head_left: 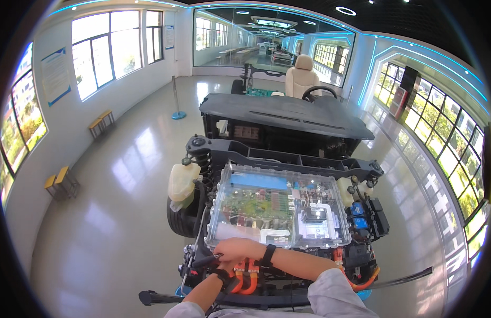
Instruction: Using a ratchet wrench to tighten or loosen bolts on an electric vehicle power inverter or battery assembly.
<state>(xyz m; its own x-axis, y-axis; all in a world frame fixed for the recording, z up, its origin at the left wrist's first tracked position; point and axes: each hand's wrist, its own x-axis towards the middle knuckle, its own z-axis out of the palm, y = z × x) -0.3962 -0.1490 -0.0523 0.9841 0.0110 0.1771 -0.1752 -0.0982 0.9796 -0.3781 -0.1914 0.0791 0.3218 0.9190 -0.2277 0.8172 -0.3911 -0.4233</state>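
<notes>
My right hand (237, 248) reaches across from the right, a dark watch on its wrist. Its fingers are curled down at the front left corner of a clear-covered box (219, 212) with circuit boards inside. What they hold, if anything, is hidden. My left hand (230, 264) comes up from below, directly under the right one and close to or touching it. Most of its fingers are covered. Just left of both hands is a dark, handle-like cylinder (206, 260); I cannot tell whether it is gripped. Thick orange cables (249, 280) run beside my left wrist.
Around the box stands an open car chassis with a black dashboard (282, 114), a beige seat (302, 77) and a steering wheel (320, 94). A whitish fluid tank (183, 183) is at left, a black battery-like block (377, 214) at right. Small stools (66, 181) line the left wall.
</notes>
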